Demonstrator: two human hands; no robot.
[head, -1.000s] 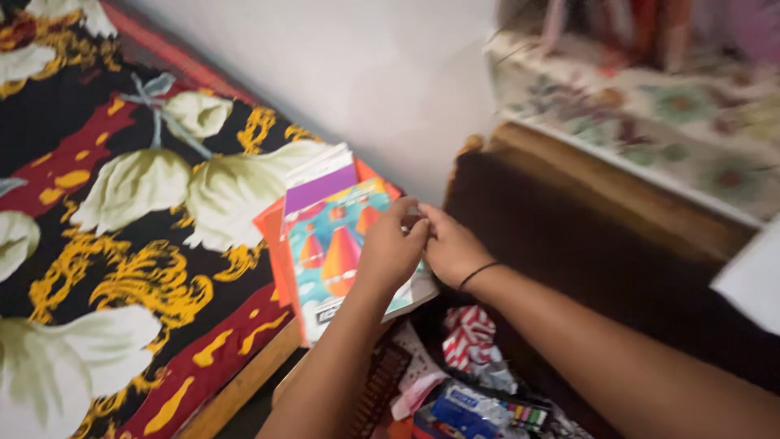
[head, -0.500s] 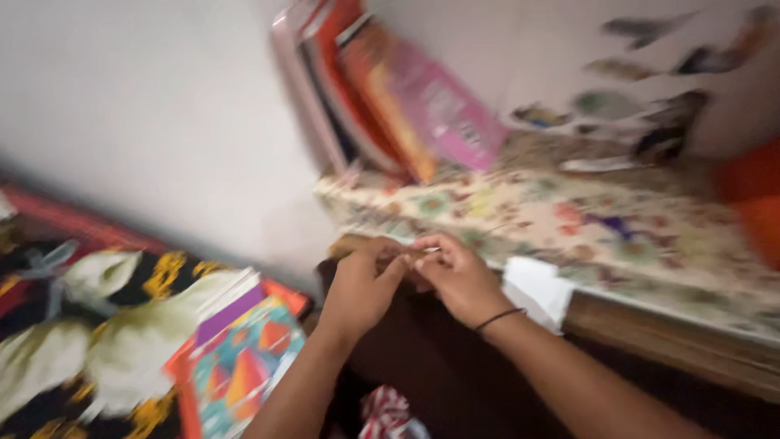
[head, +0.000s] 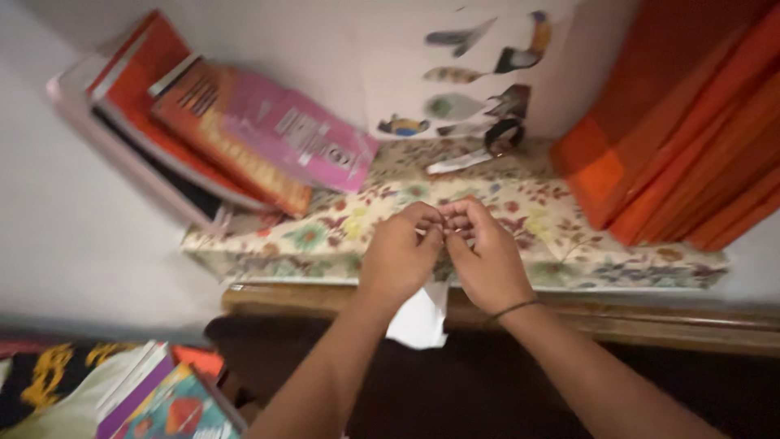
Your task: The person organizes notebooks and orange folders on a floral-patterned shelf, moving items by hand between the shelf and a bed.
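My left hand (head: pixel 400 254) and my right hand (head: pixel 486 254) are held together over the front of a shelf covered with a flowered cloth (head: pixel 520 203). Their fingertips meet and pinch a small thin thing between them; it is too small to tell what it is. A white piece of paper (head: pixel 420 319) hangs just below the hands, at the shelf's front edge. A dark band circles my right wrist.
Several books, orange, red and pink (head: pixel 236 122), lean against the white wall at the shelf's left end. Orange folded cloth (head: pixel 682 138) fills the right. A black ring-shaped thing (head: pixel 504 134) lies at the back. More books (head: pixel 162 398) lie on a flowered bedspread at lower left.
My view has risen from the bed and the books there to the shelf. Both hands lifted together from the books to the shelf's front, still pressed fingertip to fingertip.
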